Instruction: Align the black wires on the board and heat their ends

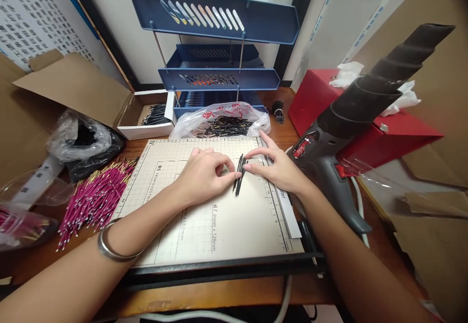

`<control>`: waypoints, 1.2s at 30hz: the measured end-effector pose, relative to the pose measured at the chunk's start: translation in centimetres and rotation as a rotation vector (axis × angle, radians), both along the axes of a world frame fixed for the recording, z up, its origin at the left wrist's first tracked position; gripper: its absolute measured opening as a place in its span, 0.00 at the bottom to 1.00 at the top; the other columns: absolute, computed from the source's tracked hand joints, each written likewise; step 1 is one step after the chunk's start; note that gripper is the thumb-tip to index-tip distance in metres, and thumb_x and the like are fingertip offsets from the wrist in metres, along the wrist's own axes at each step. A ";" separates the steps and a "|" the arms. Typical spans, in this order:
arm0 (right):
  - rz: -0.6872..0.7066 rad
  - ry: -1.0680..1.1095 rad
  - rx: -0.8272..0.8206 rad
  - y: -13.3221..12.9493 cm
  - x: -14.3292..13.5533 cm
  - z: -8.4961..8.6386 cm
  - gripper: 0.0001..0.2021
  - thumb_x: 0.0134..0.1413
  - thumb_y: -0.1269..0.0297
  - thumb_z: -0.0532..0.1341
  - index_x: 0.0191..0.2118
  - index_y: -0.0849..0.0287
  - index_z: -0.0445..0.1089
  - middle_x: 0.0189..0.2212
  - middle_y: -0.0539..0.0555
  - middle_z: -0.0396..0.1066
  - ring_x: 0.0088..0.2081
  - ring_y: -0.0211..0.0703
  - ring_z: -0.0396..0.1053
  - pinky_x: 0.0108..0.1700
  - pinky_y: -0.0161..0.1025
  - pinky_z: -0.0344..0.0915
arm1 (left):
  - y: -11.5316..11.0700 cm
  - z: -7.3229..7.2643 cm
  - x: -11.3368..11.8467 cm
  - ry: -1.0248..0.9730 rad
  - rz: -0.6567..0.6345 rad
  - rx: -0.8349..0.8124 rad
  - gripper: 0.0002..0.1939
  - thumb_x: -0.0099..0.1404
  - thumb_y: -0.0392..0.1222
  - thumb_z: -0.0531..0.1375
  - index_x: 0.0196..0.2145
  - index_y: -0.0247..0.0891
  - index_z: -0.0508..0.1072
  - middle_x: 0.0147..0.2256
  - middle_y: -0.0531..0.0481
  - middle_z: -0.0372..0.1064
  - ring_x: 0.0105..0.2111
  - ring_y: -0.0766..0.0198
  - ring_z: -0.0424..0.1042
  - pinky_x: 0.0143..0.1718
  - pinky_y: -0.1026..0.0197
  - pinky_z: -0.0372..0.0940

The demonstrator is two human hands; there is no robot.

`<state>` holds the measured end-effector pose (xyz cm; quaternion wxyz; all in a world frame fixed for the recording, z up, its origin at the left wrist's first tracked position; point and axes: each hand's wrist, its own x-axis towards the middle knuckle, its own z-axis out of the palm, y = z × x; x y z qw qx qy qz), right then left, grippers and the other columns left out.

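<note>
A few thin black rods [239,179] lie as a small, nearly parallel bundle on the cream cutter board [248,225], between my two hands. My left hand [204,174] comes in from the left, its thumb and curled index finger closed at the bundle's left side. From the right, my right hand [276,167] has thumb and index fingertips closed on the rods' upper part, while another finger reaches out toward the board's far right edge. Fingertips partly hide the rods.
Pink rods [98,196] are heaped left of the board. Behind it lie a plastic bag of black rods [226,125], a white box [146,128] and a blue tiered rack [219,79]. A heat gun [340,133] and red tissue box [310,94] stand right.
</note>
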<state>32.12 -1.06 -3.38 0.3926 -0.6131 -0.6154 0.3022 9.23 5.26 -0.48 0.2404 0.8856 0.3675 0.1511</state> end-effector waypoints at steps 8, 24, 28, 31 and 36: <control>0.032 -0.074 0.017 0.0 0.0 -0.2 0.18 0.60 0.50 0.72 0.54 0.47 0.83 0.82 0.50 0.40 0.82 0.64 0.39 0.81 0.66 0.40 | -0.4 -0.1 -0.2 -0.041 -0.165 -0.072 0.10 0.70 0.50 0.66 0.38 0.45 0.85 0.23 0.54 0.70 0.34 0.58 0.70 0.47 0.51 0.55; 0.019 -0.154 0.081 -0.5 -0.5 0.5 0.11 0.60 0.55 0.68 0.45 0.53 0.78 0.81 0.53 0.43 0.83 0.66 0.32 0.80 0.71 0.39 | 0.0 -0.2 1.4 -0.020 -0.046 -0.034 0.18 0.66 0.54 0.66 0.25 0.39 0.75 0.21 0.56 0.64 0.28 0.62 0.66 0.47 0.51 0.53; -0.013 -0.122 0.054 -0.6 -0.5 0.3 0.20 0.54 0.51 0.73 0.48 0.52 0.73 0.81 0.58 0.43 0.83 0.66 0.34 0.79 0.71 0.41 | 0.2 -0.2 1.8 -0.001 -0.062 -0.012 0.21 0.66 0.53 0.65 0.21 0.38 0.68 0.20 0.56 0.64 0.27 0.63 0.65 0.47 0.51 0.53; -0.037 -0.128 0.016 -0.5 -0.6 0.2 0.23 0.51 0.51 0.75 0.49 0.53 0.71 0.81 0.62 0.43 0.83 0.65 0.33 0.79 0.72 0.41 | 0.0 -0.1 1.5 0.002 -0.065 -0.002 0.23 0.67 0.54 0.64 0.20 0.38 0.66 0.20 0.55 0.65 0.28 0.63 0.65 0.47 0.51 0.52; -0.036 -0.164 0.019 -0.6 -0.7 0.3 0.16 0.52 0.56 0.73 0.40 0.55 0.70 0.81 0.63 0.44 0.83 0.65 0.31 0.79 0.71 0.39 | -0.1 0.0 1.2 0.016 -0.052 -0.014 0.24 0.67 0.55 0.65 0.20 0.38 0.66 0.20 0.55 0.64 0.28 0.62 0.65 0.46 0.51 0.51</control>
